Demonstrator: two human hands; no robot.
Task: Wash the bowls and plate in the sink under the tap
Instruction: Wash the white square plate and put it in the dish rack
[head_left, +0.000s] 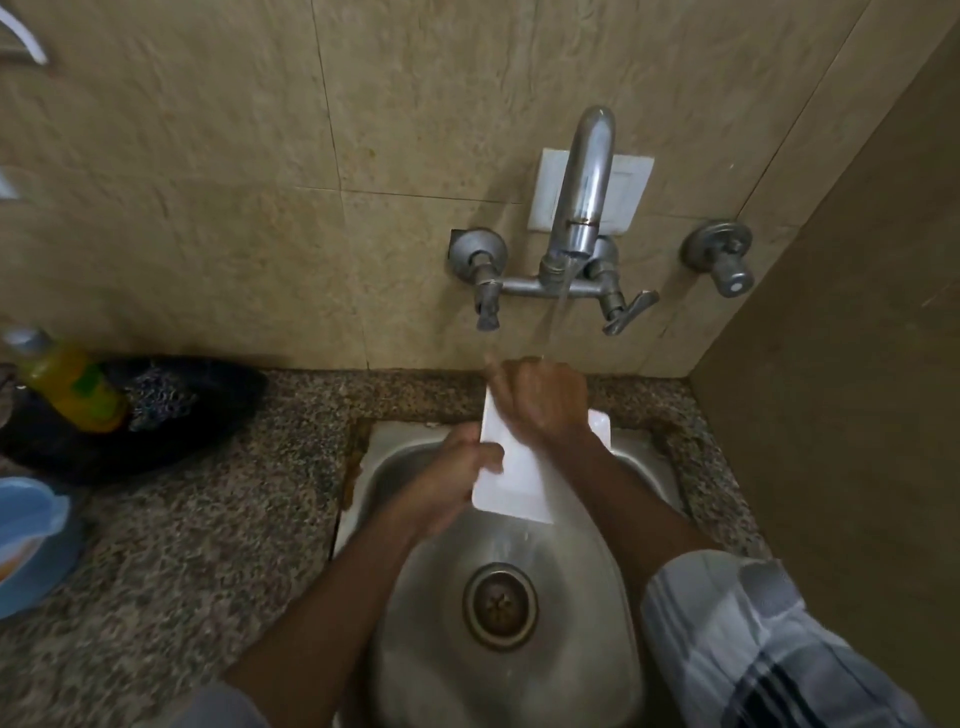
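Plate (511, 483): white, square, tilted over the sink (415, 613) so tap (582, 182) water runs off. Left hand (457, 473) grips its near-left edge, steadying. Right hand (540, 400) rests on top, fingers blurred, likely rubbing; grip unclear.

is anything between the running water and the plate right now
Yes. The right hand lies over the top of the white plate, right where the stream comes down. The left hand grips its left edge.
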